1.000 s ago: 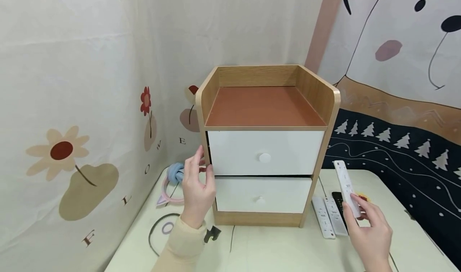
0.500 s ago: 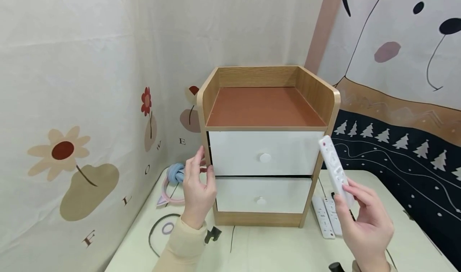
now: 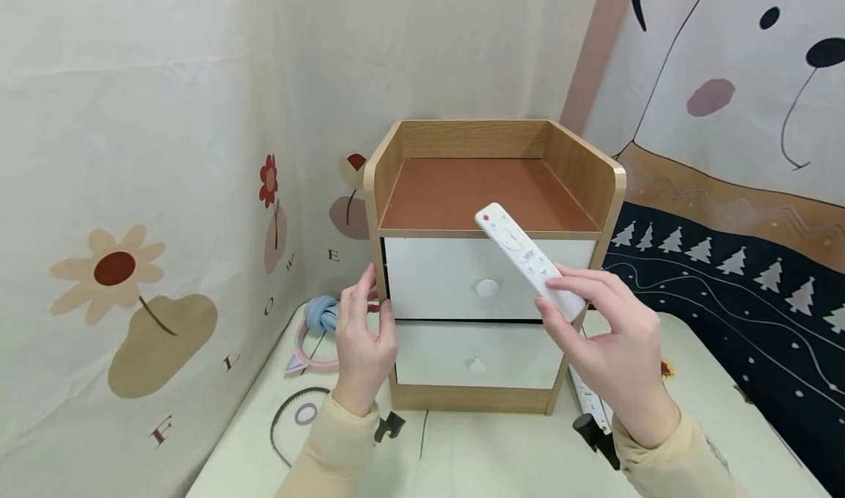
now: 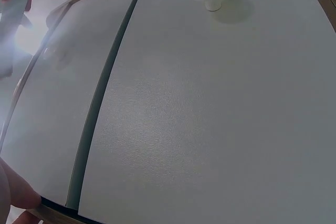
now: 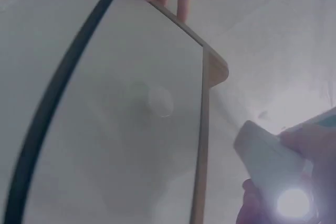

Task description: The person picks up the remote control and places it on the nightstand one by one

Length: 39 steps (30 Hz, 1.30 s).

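Note:
A white remote [image 3: 528, 252], with a red button at its far end, slants upward in front of the cabinet. My right hand [image 3: 604, 329] pinches its lower end between thumb and fingers. The small wooden cabinet [image 3: 502, 399] has a white upper drawer [image 3: 429, 278] and a white lower drawer [image 3: 436, 355], each with a round knob. My left hand [image 3: 363, 344] rests against the cabinet's left side, thumb at the front edge, fingers fairly straight along the outside. In the right wrist view the remote [image 5: 270, 156] is hazy from glare.
A pink headband [image 3: 306, 355] with a blue knot, a dark hoop [image 3: 280, 421] and a purple ring [image 3: 306, 414] lie left of the cabinet. White power-strip-like bars [image 3: 584, 395] lie at its right, partly behind my right arm. Fabric walls stand behind.
My right hand has lifted the remote from the right side of the table and carried it up and left, before the upper drawer. My left hand has stayed at the cabinet's side.

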Tool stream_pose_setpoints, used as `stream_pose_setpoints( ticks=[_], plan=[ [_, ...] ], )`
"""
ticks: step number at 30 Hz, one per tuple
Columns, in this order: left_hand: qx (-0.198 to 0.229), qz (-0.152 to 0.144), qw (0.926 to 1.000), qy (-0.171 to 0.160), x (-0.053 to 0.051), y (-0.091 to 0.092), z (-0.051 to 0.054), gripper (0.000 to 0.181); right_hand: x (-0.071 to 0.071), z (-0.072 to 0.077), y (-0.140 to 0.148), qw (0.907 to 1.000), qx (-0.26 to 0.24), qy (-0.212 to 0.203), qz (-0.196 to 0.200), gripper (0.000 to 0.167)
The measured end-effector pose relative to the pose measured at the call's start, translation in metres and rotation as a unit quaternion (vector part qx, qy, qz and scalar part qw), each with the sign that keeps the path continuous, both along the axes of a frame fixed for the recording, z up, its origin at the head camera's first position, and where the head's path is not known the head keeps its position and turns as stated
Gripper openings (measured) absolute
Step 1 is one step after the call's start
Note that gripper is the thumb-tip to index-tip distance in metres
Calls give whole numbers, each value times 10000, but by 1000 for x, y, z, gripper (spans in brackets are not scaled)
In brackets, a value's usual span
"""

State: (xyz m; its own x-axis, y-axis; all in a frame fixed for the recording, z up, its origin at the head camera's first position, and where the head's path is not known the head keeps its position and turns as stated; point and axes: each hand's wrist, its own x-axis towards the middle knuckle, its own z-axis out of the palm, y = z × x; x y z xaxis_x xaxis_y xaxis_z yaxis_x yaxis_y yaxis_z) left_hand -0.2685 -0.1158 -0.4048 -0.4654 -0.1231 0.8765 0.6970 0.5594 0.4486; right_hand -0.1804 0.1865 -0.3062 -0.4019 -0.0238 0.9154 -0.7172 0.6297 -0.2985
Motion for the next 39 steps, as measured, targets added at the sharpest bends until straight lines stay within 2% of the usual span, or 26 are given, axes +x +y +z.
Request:
stream_pose_setpoints(
  ticks=[6,15,22,32,39],
  plan=[
    [42,-4,10000,-3,0,1,0,66,-10,24,-7,9993,330,57,-178,26],
    [91,-15,10000,32,0,0,1,65,-27,36,-8,9962,657,21,-578,24],
    [28,7,10000,51,0,0,0,65,-35,50,-19,9941,815,-99,-710,20],
    [12,55,9999,112,-2,1,-2,66,-49,74,-43,9840,1254,-921,-872,20],
    [63,9,9998,189,-2,4,-1,64,-61,92,-52,9660,1682,-1728,-930,24]
  ],
)
